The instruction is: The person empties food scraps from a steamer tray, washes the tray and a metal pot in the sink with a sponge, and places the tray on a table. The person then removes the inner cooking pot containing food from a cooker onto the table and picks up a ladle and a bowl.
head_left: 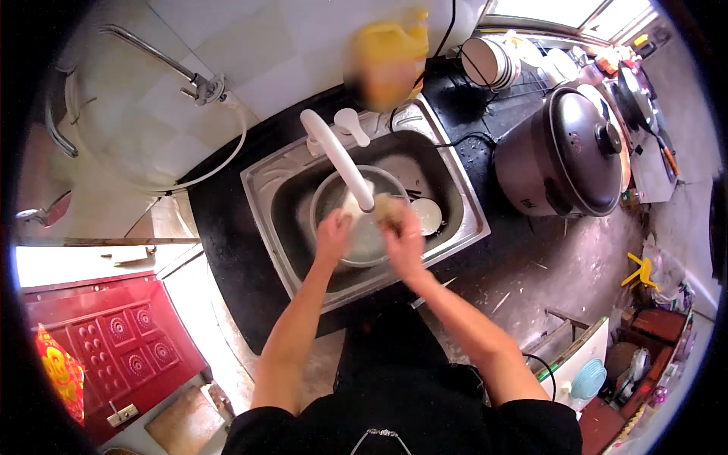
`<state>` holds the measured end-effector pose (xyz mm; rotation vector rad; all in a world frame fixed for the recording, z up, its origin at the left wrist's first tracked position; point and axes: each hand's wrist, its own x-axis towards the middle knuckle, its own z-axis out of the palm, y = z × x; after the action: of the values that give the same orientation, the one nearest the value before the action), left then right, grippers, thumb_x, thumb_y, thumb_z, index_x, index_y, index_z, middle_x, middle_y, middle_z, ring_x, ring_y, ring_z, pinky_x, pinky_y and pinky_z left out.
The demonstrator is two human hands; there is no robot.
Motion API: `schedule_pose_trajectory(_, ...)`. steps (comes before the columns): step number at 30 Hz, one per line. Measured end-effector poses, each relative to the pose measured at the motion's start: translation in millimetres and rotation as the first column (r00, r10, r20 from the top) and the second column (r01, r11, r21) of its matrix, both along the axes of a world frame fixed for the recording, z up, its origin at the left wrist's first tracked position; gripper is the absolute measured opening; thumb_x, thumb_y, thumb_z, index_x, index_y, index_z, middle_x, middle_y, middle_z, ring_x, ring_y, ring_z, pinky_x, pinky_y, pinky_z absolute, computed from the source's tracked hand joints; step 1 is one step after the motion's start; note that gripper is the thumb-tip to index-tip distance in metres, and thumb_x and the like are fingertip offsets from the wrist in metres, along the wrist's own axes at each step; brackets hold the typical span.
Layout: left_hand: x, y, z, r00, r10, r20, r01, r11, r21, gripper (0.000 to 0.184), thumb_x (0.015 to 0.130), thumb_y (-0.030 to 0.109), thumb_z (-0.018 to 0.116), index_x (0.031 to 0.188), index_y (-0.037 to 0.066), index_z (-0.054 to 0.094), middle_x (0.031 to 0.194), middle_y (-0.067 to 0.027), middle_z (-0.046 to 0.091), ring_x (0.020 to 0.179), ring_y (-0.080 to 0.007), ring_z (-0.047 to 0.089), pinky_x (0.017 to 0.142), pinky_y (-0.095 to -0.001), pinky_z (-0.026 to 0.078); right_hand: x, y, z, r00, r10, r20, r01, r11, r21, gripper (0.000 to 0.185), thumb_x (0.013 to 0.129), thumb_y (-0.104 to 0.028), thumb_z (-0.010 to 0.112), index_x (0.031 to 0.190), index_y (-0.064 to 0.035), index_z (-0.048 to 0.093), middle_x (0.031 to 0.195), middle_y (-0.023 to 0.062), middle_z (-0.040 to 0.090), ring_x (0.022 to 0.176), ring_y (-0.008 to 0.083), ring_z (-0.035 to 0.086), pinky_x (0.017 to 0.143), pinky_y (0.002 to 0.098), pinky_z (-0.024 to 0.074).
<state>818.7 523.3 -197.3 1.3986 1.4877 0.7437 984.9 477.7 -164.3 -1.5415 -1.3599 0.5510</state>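
Note:
My left hand [332, 236] is closed on the edge of a white dish [351, 205], partly hidden behind the tap. In my right hand [404, 241] is a tan scrubber [391, 208], blurred by motion and close to the dish. Both hands are over a round basin [317, 199] that stands inside the steel sink [274, 262]. The white tap [336, 154] reaches over the basin between my hands. To the right of the basin, a small white bowl [427, 215] lies on the sink floor, with dark sticks near it.
A yellow jug [387, 61] stands behind the sink. A large dark lidded cooker [557, 159] is on the counter at the right, with a black cable running near it. Stacked bowls [489, 63] sit by the window. A red door [121, 341] is at lower left.

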Motion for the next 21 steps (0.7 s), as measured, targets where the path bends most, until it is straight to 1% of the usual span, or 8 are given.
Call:
schedule_pose_trajectory(4, 0.8, -10.2, -6.3, 0.882, 0.293, 0.369, -0.343, 0.936, 0.079, 0.023, 0.09, 0.021, 0.054, 0.094, -0.001, 0.06, 0.067, -0.0089, 0.057, 0.07, -0.011, 0.055, 0.061, -0.0304, 0.043, -42.3, 9.3, 24.2, 0.928, 0.17, 0.331, -0.217, 0.97, 0.112, 0.042, 0.077, -0.009, 0.062, 0.118, -0.0092, 0.056, 0.103, 0.0166, 0.06, 0.094, 0.034, 0.058, 0.083, 0.0426, 0.0468)
schedule_pose_trajectory(5, -4.5, -9.2, 5.6, 0.954, 0.27, 0.127, -0.286, 0.95, 0.123, 0.024, 0.09, 0.021, 0.054, 0.089, -0.002, 0.059, 0.065, -0.0046, 0.055, 0.069, -0.0086, 0.052, 0.059, -0.0297, 0.041, -42.9, 21.1, 27.3, 0.873, 0.115, 0.473, -0.22, 0.96, 0.174, 0.04, 0.077, -0.01, 0.062, 0.117, -0.011, 0.058, 0.102, 0.0174, 0.06, 0.094, 0.0331, 0.059, 0.083, 0.0427, 0.0468)
schedule_pose_trajectory(6, -7.8, -8.4, 20.1, 0.962, 0.241, -0.125, -0.222, 0.963, 0.15, 0.025, 0.09, 0.021, 0.055, 0.084, -0.003, 0.058, 0.063, -0.0002, 0.053, 0.067, -0.0061, 0.049, 0.058, -0.029, 0.04, -40.1, 33.5, 26.4, 0.949, 0.124, 0.291, -0.132, 0.991, 0.008, 0.042, 0.077, -0.01, 0.062, 0.119, -0.012, 0.058, 0.106, 0.0165, 0.06, 0.097, 0.0321, 0.059, 0.085, 0.043, 0.0464)
schedule_pose_trajectory(8, -8.4, -19.7, 38.3, 0.961, 0.268, 0.066, -0.271, 0.962, 0.044, 0.032, 0.093, 0.025, 0.053, 0.077, -0.003, 0.057, 0.062, 0.0045, 0.048, 0.061, -0.0077, 0.041, 0.055, -0.028, 0.036, -24.2, 63.6, -18.2, 0.987, 0.098, 0.127, -0.062, 0.962, -0.266, 0.042, 0.078, -0.01, 0.059, 0.12, -0.0121, 0.059, 0.113, 0.0138, 0.062, 0.103, 0.0303, 0.059, 0.089, 0.0429, 0.0466)
schedule_pose_trajectory(10, -14.4, -26.2, 45.9, 0.953, 0.285, 0.101, -0.293, 0.954, 0.071, 0.036, 0.094, 0.03, 0.052, 0.08, -0.002, 0.059, 0.064, 0.0021, 0.05, 0.059, -0.01, 0.039, 0.054, -0.0271, 0.036, 4.5, 82.4, -31.1, 0.889, -0.039, -0.456, -0.26, 0.776, -0.575, 0.028, 0.088, -0.013, 0.054, 0.114, -0.0064, 0.062, 0.094, 0.0057, 0.066, 0.082, 0.012, 0.059, 0.075, 0.0303, 0.0474)
schedule_pose_trajectory(12, -18.9, -27.3, 41.8, 0.823, 0.436, 0.365, -0.409, 0.9, -0.153, 0.033, 0.095, 0.03, 0.052, 0.081, 0.001, 0.058, 0.072, 0.0027, 0.052, 0.067, -0.0067, 0.045, 0.06, -0.0257, 0.038, 17.0, 81.7, -76.3, 0.765, -0.13, -0.631, -0.305, 0.79, -0.532, 0.031, 0.088, -0.012, 0.055, 0.118, -0.0092, 0.06, 0.097, 0.0039, 0.064, 0.085, 0.0135, 0.058, 0.076, 0.031, 0.0474)
schedule_pose_trajectory(18, 6.9, -12.8, 28.0, 0.448, 0.603, 0.66, -0.543, 0.77, -0.335, 0.031, 0.096, 0.031, 0.053, 0.095, 0.001, 0.061, 0.089, -0.0002, 0.06, 0.077, -0.0087, 0.054, 0.071, -0.025, 0.044, -37.7, 11.3, -54.2, 0.958, -0.123, -0.259, -0.031, 0.853, -0.522, 0.04, 0.085, -0.005, 0.053, 0.125, -0.0057, 0.052, 0.107, 0.014, 0.063, 0.103, 0.0259, 0.059, 0.09, 0.0345, 0.0455)
schedule_pose_trajectory(21, 8.4, -16.5, 0.9, 0.539, 0.514, 0.667, -0.444, 0.847, -0.293, 0.029, 0.095, 0.029, 0.05, 0.098, 0.003, 0.061, 0.092, -0.0022, 0.061, 0.08, -0.0128, 0.056, 0.074, -0.0271, 0.047, -52.5, -10.3, 6.3, 0.938, 0.104, -0.332, -0.145, 0.984, -0.102, 0.045, 0.079, 0.005, 0.049, 0.124, -0.003, 0.052, 0.117, 0.0196, 0.055, 0.11, 0.0362, 0.053, 0.097, 0.0403, 0.0417)
